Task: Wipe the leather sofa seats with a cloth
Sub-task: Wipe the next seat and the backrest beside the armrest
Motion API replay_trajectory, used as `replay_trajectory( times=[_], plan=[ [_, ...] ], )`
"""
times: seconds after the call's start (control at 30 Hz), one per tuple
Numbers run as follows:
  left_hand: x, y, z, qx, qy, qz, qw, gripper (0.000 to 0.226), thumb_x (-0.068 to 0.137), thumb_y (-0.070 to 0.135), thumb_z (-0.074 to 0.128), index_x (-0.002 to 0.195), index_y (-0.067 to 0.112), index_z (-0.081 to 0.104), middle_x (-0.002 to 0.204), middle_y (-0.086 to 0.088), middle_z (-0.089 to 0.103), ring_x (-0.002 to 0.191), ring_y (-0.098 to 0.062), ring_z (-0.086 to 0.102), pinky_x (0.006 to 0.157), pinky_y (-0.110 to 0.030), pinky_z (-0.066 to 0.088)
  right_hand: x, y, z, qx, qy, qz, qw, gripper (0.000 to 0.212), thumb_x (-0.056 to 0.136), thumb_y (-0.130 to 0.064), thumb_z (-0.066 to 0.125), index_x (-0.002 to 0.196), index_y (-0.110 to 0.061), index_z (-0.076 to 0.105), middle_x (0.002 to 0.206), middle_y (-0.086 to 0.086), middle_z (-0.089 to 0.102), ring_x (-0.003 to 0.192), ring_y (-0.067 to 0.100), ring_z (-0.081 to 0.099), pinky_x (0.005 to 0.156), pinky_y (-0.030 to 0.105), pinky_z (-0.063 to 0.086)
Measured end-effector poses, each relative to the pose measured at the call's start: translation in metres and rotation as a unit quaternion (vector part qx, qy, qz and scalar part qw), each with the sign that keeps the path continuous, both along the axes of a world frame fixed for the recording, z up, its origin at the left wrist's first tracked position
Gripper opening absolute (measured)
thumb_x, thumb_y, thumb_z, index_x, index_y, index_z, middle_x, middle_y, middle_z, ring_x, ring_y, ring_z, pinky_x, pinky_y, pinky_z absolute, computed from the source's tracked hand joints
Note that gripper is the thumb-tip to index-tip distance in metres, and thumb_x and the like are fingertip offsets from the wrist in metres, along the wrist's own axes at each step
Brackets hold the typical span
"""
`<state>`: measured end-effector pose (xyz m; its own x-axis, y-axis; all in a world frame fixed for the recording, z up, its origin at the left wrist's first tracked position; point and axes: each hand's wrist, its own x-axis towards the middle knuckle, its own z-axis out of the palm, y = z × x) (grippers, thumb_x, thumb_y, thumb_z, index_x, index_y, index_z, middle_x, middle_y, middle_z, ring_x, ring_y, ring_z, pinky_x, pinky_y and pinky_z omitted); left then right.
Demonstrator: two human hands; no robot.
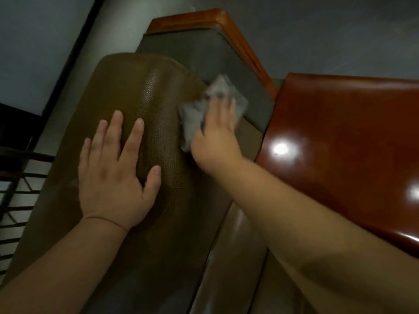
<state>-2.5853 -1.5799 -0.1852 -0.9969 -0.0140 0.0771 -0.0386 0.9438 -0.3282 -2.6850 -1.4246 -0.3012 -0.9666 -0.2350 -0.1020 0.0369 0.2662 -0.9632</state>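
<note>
The left hand point(118, 175) lies flat, fingers spread, on the olive cushion point(145, 91). The right hand point(217, 137) presses a grey cloth point(192, 114) — blurred — against the cushion's right edge, fingers straight over it, beside the glossy wooden armrest point(351, 137).

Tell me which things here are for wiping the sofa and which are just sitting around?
For the job:
- grey cloth, under the right hand
- brown leather cushion, with the left hand flat on it
- leather seat

Just there:
- glossy wooden table
- wooden armrest
- grey floor
</note>
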Motion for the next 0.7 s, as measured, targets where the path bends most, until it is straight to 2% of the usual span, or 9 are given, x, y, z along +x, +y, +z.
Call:
replay_trajectory(
  times=[0.1, 0.17, 0.23, 0.33, 0.43, 0.5, 0.57, 0.63, 0.7],
  plan=[
    [0.002, -0.004, -0.004, -0.003, 0.023, -0.013, 1.0, 0.082, 0.096, 0.055, 0.041, 0.168, 0.028, 0.015, 0.175, -0.01, 0.013, 0.16, -0.035, 0.016, 0.127, -0.059, 0.018, -0.017, -0.016, 0.042, -0.031, 0.133, -0.018, 0.99, 0.071, 0.109, -0.039, 0.035, 0.166, -0.017, -0.002, 0.174, 0.002, -0.009, 0.158, 0.026, -0.017, 0.127, 0.05, -0.012],
    [0.002, -0.007, -0.006, 0.004, 0.035, -0.022, 0.999, 0.082, 0.095, 0.055, 0.042, 0.168, 0.027, 0.018, 0.174, -0.011, 0.015, 0.159, -0.036, 0.017, 0.127, -0.059, 0.019, -0.004, -0.023, 0.019, -0.016, 0.161, -0.072, 0.984, 0.069, 0.109, -0.049, 0.026, 0.166, -0.02, 0.002, 0.174, -0.001, -0.005, 0.159, 0.022, -0.013, 0.128, 0.048, -0.009],
    [0.002, -0.007, -0.005, 0.008, 0.038, -0.02, 0.999, 0.082, 0.094, 0.055, 0.042, 0.167, 0.027, 0.019, 0.174, -0.011, 0.016, 0.159, -0.036, 0.018, 0.127, -0.059, 0.018, 0.012, -0.024, -0.035, -0.005, 0.098, -0.118, 0.988, 0.069, 0.108, -0.052, 0.018, 0.166, -0.019, 0.004, 0.175, 0.0, -0.002, 0.16, 0.021, -0.01, 0.129, 0.046, -0.006],
    [0.001, -0.003, -0.005, -0.013, 0.025, -0.005, 1.0, 0.082, 0.096, 0.058, 0.039, 0.168, 0.03, 0.012, 0.175, -0.009, 0.01, 0.16, -0.034, 0.013, 0.128, -0.058, 0.016, 0.024, -0.007, -0.115, 0.032, -0.017, -0.153, 0.988, 0.078, 0.108, -0.054, 0.004, 0.163, 0.001, 0.009, 0.172, 0.02, 0.0, 0.16, 0.033, -0.004, 0.129, 0.05, -0.003],
    [0.001, -0.003, -0.005, -0.006, 0.025, -0.01, 1.0, 0.082, 0.095, 0.058, 0.039, 0.168, 0.03, 0.012, 0.175, -0.01, 0.011, 0.16, -0.036, 0.014, 0.128, -0.06, 0.017, 0.022, 0.01, -0.128, 0.044, -0.163, -0.142, 0.975, 0.069, 0.109, -0.031, 0.032, 0.161, 0.003, 0.002, 0.17, 0.025, -0.006, 0.159, 0.037, -0.008, 0.128, 0.039, -0.009],
    [0.001, -0.003, -0.004, 0.008, 0.032, -0.014, 0.999, 0.082, 0.094, 0.056, 0.041, 0.167, 0.03, 0.015, 0.174, -0.012, 0.013, 0.159, -0.038, 0.017, 0.126, -0.062, 0.018, 0.02, 0.008, -0.098, 0.053, -0.188, -0.116, 0.974, 0.069, 0.107, -0.017, 0.033, 0.161, 0.002, -0.005, 0.17, 0.024, -0.012, 0.158, 0.039, -0.013, 0.127, 0.043, -0.009],
    [0.002, -0.003, -0.005, 0.007, 0.041, -0.012, 0.999, 0.083, 0.093, 0.055, 0.043, 0.167, 0.03, 0.016, 0.174, -0.013, 0.015, 0.158, -0.039, 0.018, 0.125, -0.063, 0.02, 0.03, -0.012, -0.053, 0.027, -0.081, -0.071, 0.994, 0.076, 0.099, -0.024, 0.027, 0.162, -0.002, -0.01, 0.17, 0.018, -0.019, 0.156, 0.037, -0.02, 0.127, 0.048, -0.013],
    [0.002, -0.003, -0.006, 0.001, 0.043, -0.013, 0.999, 0.084, 0.092, 0.055, 0.044, 0.167, 0.03, 0.016, 0.174, -0.013, 0.015, 0.158, -0.039, 0.019, 0.124, -0.064, 0.021, 0.051, -0.029, -0.019, -0.01, 0.06, -0.042, 0.997, 0.076, 0.102, -0.035, 0.028, 0.164, -0.013, -0.01, 0.169, -0.001, -0.026, 0.156, 0.03, -0.025, 0.126, 0.048, -0.015],
    [0.002, -0.003, -0.005, 0.002, 0.041, -0.014, 0.999, 0.084, 0.092, 0.055, 0.044, 0.167, 0.031, 0.015, 0.174, -0.012, 0.015, 0.158, -0.038, 0.019, 0.124, -0.064, 0.021, 0.059, -0.03, -0.034, -0.009, 0.139, -0.039, 0.99, 0.075, 0.106, -0.05, 0.028, 0.166, -0.017, -0.002, 0.167, -0.01, -0.023, 0.158, 0.027, -0.022, 0.128, 0.049, -0.01]
  ],
)
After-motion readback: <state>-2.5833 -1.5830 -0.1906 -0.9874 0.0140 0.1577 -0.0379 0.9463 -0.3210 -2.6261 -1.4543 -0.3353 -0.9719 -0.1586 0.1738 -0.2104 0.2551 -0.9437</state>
